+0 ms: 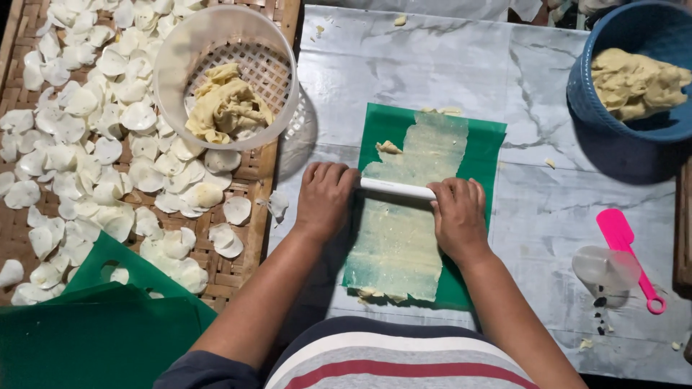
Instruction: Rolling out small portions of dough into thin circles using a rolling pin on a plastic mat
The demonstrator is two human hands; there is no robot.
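A white rolling pin (pixel 396 189) lies crosswise on a thin, pale sheet of dough (pixel 407 230) spread over a green plastic mat (pixel 484 155). My left hand (pixel 324 199) presses on the pin's left end and my right hand (pixel 457 216) on its right end, palms down, fingers curled over it. The dough strip runs from the mat's far edge to its near edge, with ragged ends. A small dough scrap (pixel 388 148) sits on the mat to the left of the strip.
A white perforated basket (pixel 180 50) holding dough scraps stands on a woven tray (pixel 14 238) covered with several pale round dough discs. A blue bowl (pixel 587 97) of dough is far right. A pink spatula (pixel 620 234), a clear cup (pixel 604 268), green mats (pixel 94 338) lie nearby.
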